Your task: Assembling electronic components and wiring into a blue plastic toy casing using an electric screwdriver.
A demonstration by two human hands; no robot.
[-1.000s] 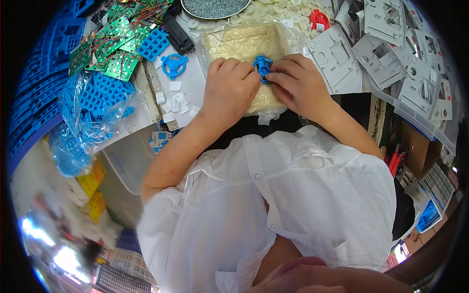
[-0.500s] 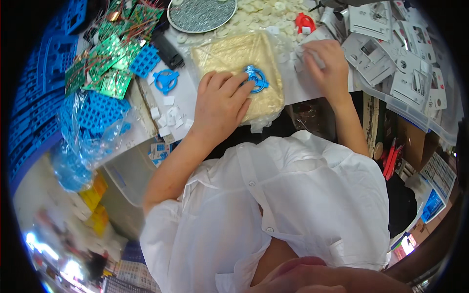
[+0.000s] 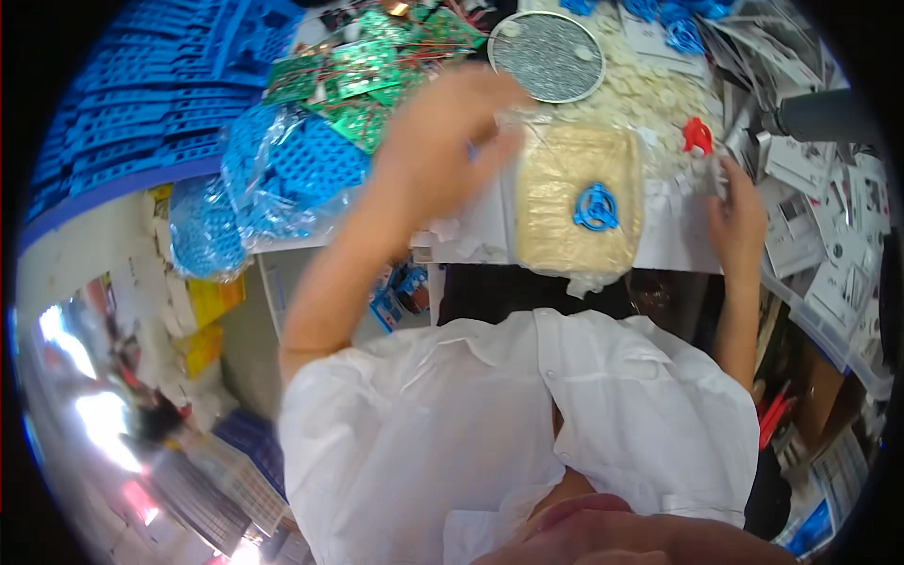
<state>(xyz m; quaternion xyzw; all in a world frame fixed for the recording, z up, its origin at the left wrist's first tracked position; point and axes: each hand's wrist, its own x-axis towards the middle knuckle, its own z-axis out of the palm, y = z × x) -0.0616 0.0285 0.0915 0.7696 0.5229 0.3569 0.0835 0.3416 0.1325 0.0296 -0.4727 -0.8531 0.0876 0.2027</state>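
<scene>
Left hand (image 3: pixel 438 141) has lifted off the blue wheel-shaped part (image 3: pixel 596 206) and swung up-left, blurred, over the green circuit boards (image 3: pixel 363 71); fingers loosely spread, nothing visibly held. Part now lies alone on the tan foam pad (image 3: pixel 574 202) in its clear bag, between both hands. Right hand (image 3: pixel 734 212) moved to the pad's right edge, fingers curled at small white bits on the surface (image 3: pixel 471 235); grip unclear. Looks like a fetch.
</scene>
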